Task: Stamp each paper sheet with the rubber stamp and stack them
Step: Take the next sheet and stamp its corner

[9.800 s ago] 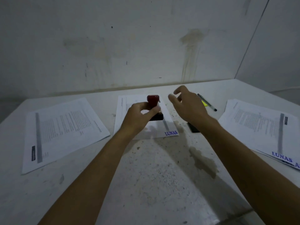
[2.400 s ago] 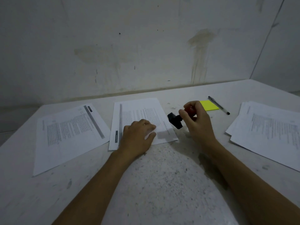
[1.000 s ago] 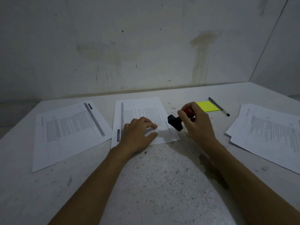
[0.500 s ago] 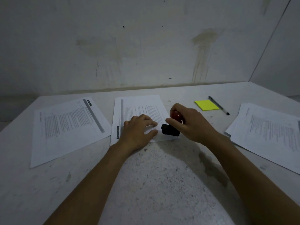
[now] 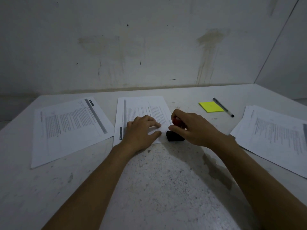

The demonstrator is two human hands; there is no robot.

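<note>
A printed paper sheet [image 5: 142,107] lies in the middle of the white table [image 5: 157,188]. My left hand [image 5: 141,131] rests flat on its near part and holds it down. My right hand [image 5: 194,127] grips the red handle of the rubber stamp [image 5: 175,137]. The stamp's black base sits on the sheet's near right corner. Another printed sheet [image 5: 69,127] lies to the left. A stack of several sheets [image 5: 277,136] lies at the right.
A yellow sticky-note pad [image 5: 211,106] and a black pen [image 5: 223,107] lie at the back right of the table. A stained white wall [image 5: 149,47] rises behind the table, and a second wall closes the right corner.
My right hand has brought the stamp from beside the sheet down onto its near right corner. My left hand has stayed on the sheet.
</note>
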